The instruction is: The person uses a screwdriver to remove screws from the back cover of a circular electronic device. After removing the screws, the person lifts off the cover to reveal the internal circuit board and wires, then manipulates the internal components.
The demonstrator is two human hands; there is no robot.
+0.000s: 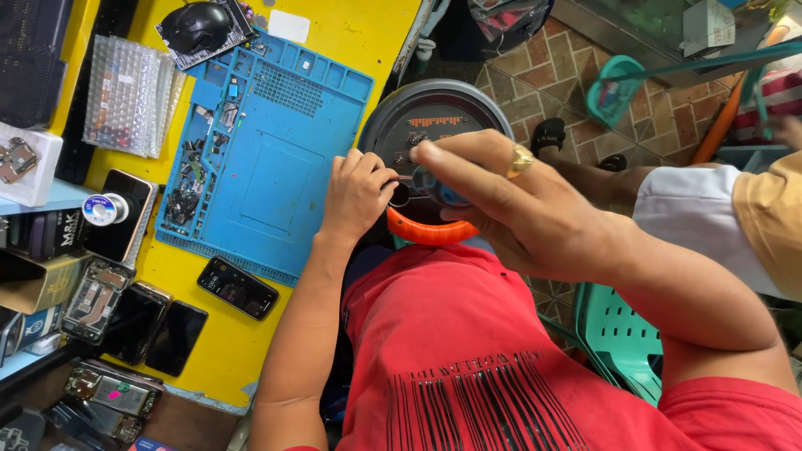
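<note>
Left hand point(357, 194) fingers curled shut on round grey device point(434, 117) w/ orange rim, right hand point(510, 200) fingertips pinching small blue-grey part just beside them.

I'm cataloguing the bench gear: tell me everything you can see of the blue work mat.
The blue work mat lies flat on the yellow table, skewed to its edges. It looks like soft rubber or silicone, with a smooth central field, a dotted patch and small compartments along its borders. Small parts and scraps fill its left side. The left hand sits just off its right edge; a dark phone lies below it.
</note>
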